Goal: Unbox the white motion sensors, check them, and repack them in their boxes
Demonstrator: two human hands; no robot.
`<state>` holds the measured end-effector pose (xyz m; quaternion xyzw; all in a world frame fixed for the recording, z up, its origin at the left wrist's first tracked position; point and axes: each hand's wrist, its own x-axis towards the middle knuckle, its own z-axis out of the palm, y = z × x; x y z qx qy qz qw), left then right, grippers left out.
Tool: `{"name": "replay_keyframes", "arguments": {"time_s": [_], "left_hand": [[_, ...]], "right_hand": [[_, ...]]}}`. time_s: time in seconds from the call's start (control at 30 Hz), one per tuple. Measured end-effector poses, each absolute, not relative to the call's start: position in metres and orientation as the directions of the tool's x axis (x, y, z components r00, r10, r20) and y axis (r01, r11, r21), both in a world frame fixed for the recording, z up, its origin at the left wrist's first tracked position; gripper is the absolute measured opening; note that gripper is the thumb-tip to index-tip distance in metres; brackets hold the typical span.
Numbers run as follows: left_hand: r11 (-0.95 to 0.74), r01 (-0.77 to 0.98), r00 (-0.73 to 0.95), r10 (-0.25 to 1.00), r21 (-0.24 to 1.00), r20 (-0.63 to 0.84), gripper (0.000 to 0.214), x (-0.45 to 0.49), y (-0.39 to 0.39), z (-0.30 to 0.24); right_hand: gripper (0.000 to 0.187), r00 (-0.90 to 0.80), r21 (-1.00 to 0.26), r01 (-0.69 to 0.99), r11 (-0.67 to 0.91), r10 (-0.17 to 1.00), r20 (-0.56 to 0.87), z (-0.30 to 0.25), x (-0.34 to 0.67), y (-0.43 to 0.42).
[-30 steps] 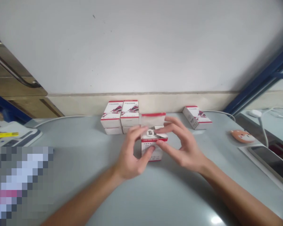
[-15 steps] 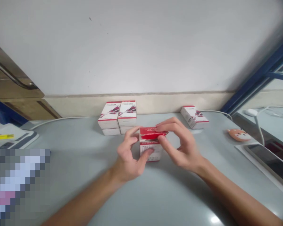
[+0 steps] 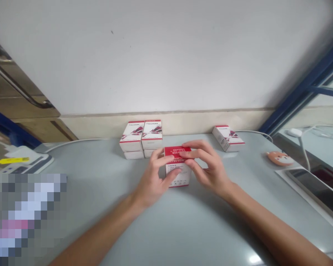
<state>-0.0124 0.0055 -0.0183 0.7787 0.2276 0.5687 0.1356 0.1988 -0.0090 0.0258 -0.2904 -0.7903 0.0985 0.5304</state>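
- Left hand (image 3: 154, 181) curls around the left side of a white-and-red carton (image 3: 177, 174), its fingers at the upper edge and its thumb pressed on the front face.
- Right hand (image 3: 208, 168) comes in from the other side, its fingertips (image 3: 186, 154) on the red top panel (image 3: 177, 150); together the hands pinch the carton, neither of them spread flat.
- Carton stands upright on the grey table (image 3: 199, 229), near the middle and just in front of two stacked rows of matching cartons (image 3: 141, 139); "TECTOR" shows on its front.
- Judging by its look, it is thin printed card: light, fairly stiff, a little slick. The flat side faces look like the firmest hold, while the top panel and corners would likely dent under hard pressure.
- Further right, a single matching carton (image 3: 227, 138) stands tilted, near a fox-shaped computer mouse (image 3: 280, 158).
- Left of the hands sits a white electronic device (image 3: 24, 162) with a yellow strip across it.
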Motion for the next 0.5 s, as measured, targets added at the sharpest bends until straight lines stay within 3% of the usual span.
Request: {"name": "replay_keyframes", "arguments": {"time_s": [0.13, 0.17, 0.23, 0.3, 0.37, 0.43, 0.5], "left_hand": [[-0.754, 0.113, -0.113, 0.637, 0.647, 0.762, 0.041, -0.004, 0.007, -0.019], [-0.734, 0.095, -0.167, 0.654, 0.672, 0.738, 0.040, -0.003, 0.008, -0.017], [-0.726, 0.088, -0.185, 0.661, 0.682, 0.727, 0.039, -0.005, 0.010, -0.014], [-0.738, 0.120, -0.128, 0.652, 0.664, 0.747, 0.040, -0.009, 0.013, -0.013], [-0.737, 0.212, -0.041, 0.650, 0.642, 0.759, 0.046, -0.013, 0.015, -0.014], [-0.726, 0.337, 0.039, 0.647, 0.600, 0.761, 0.057, -0.015, 0.013, -0.018], [-0.715, 0.445, 0.111, 0.641, 0.538, 0.760, 0.064, -0.014, 0.009, -0.022]], "right_hand": [[0.093, -0.401, -0.644, 0.391, 0.658, 0.751, 0.524, 0.017, 0.200, -0.009], [0.100, -0.424, -0.703, 0.388, 0.595, 0.793, 0.437, 0.015, 0.200, -0.009], [0.097, -0.446, -0.796, 0.350, 0.495, 0.835, 0.323, 0.014, 0.199, -0.006], [0.088, -0.405, -0.828, 0.306, 0.471, 0.851, 0.334, 0.014, 0.201, -0.002], [0.078, -0.273, -0.777, 0.335, 0.533, 0.844, 0.461, 0.016, 0.205, 0.004], [0.064, -0.074, -0.668, 0.469, 0.579, 0.779, 0.623, 0.017, 0.213, 0.012], [0.052, 0.120, -0.571, 0.649, 0.503, 0.673, 0.730, 0.016, 0.222, 0.019]]}}
